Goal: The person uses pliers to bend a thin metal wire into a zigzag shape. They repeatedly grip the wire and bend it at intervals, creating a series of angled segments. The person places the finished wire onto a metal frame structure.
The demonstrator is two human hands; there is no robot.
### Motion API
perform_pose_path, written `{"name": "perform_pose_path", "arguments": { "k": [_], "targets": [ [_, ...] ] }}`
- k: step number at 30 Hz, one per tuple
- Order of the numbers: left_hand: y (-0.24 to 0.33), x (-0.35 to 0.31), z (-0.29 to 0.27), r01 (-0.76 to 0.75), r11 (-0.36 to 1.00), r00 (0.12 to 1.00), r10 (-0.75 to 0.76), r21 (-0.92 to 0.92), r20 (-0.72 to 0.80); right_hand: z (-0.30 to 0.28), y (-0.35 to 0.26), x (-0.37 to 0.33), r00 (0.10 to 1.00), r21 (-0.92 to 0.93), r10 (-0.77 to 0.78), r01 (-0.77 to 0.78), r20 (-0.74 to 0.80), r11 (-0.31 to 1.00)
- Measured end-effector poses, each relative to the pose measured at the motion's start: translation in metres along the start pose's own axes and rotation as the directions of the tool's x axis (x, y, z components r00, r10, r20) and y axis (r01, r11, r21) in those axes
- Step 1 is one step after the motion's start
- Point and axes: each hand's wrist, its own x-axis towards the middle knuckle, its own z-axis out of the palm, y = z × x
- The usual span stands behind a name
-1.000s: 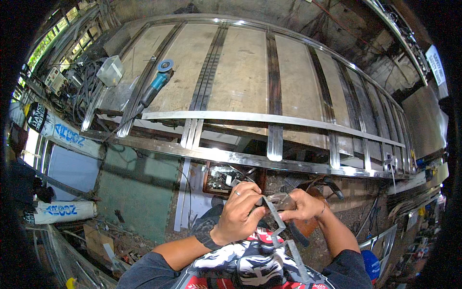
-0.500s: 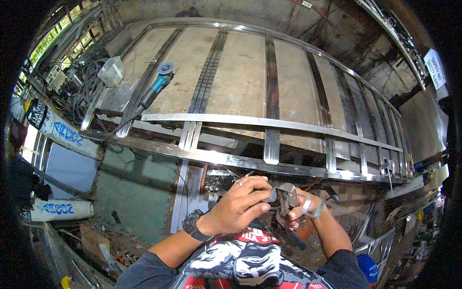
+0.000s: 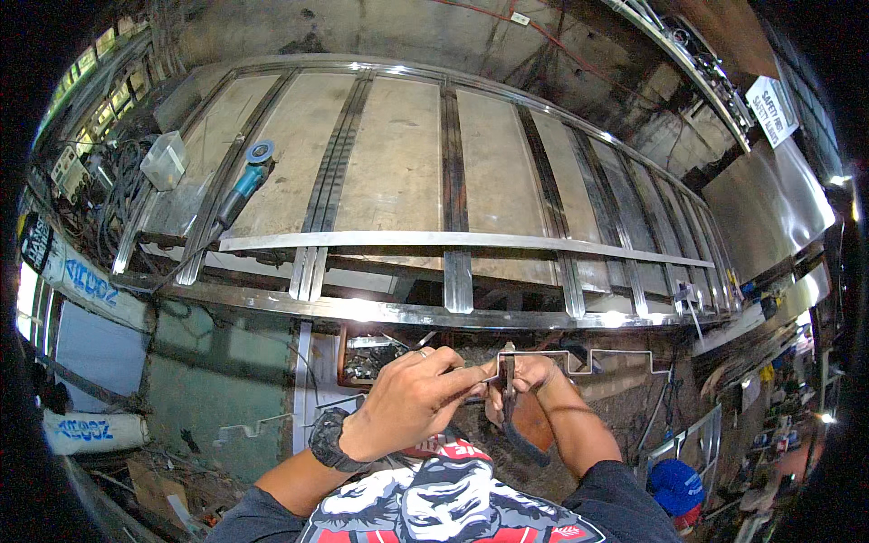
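A large metal-framed workbench spans the middle; daylit windows sit far left, a stained concrete wall rises beyond, and debris litters the floor near left.

metal frame spans the worktable | angle grinder lies on the table near its left edge | plastic tub further left, at that edge | both hands meet before the frame's near rail, holding pliers
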Motion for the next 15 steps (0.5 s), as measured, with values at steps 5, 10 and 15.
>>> {"name": "perform_pose_path", "arguments": {
  "k": [5, 10, 15],
  "targets": [
    [0.006, 0.001, -0.006, -0.028, 0.997, 0.998, 0.023, 0.079, 0.053, -0.011, 0.019, 0.011, 0.988, -0.029, -0.133, 0.136, 0.077, 0.990],
    [0.010, -0.001, -0.010, -0.027, 0.994, 0.997, 0.020, 0.108, 0.069, 0.016, -0.021, 0.023, 0.996, -0.049, -0.004, 0.009, 0.089, 0.999],
    [0.012, -0.004, -0.017, -0.034, 0.997, 0.996, 0.029, 0.068, 0.081, 0.023, -0.028, 0.021, 0.996, -0.097, 0.074, -0.069, 0.049, 0.993]
  ]
}}
